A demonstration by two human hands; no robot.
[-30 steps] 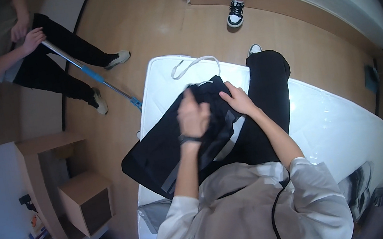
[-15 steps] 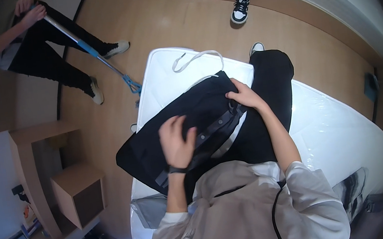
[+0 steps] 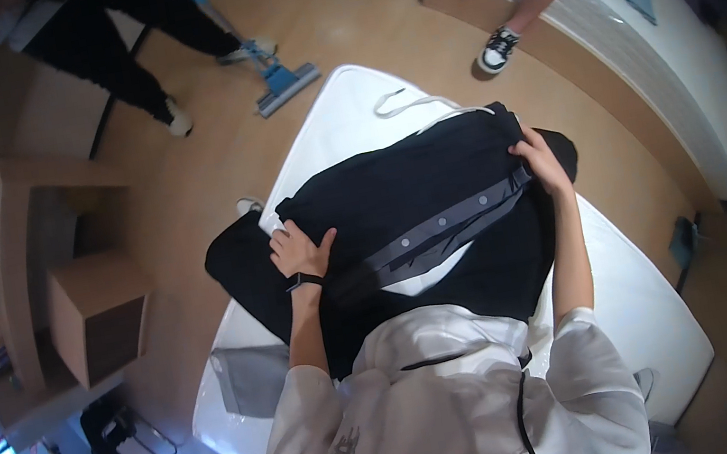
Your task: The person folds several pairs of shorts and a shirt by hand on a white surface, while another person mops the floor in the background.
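A folded pair of black trousers point(image 3: 405, 186) lies across my lap. A grey strip point(image 3: 466, 210) with several snap buttons runs along its near side, and a white drawstring point(image 3: 415, 105) trails from the far edge onto the mattress. My right hand point(image 3: 544, 166) grips the right end, thumb on top and fingers partly hidden behind the cloth. At the left end, my left hand point(image 3: 299, 252), with a dark band on its wrist, rests on the cloth with fingers spread.
I sit on a white mattress point(image 3: 657, 312); a grey item point(image 3: 254, 380) lies on its left. A person holds a blue mop point(image 3: 287, 86) beyond the far corner. Another sits on a second bed point(image 3: 691, 57) at far right. A wooden cabinet point(image 3: 99, 310) stands left.
The trousers have been spread flatter and shifted right. My left hand has moved from above the cloth to its left end, my right outward with its end. The mop head has come into fuller view.
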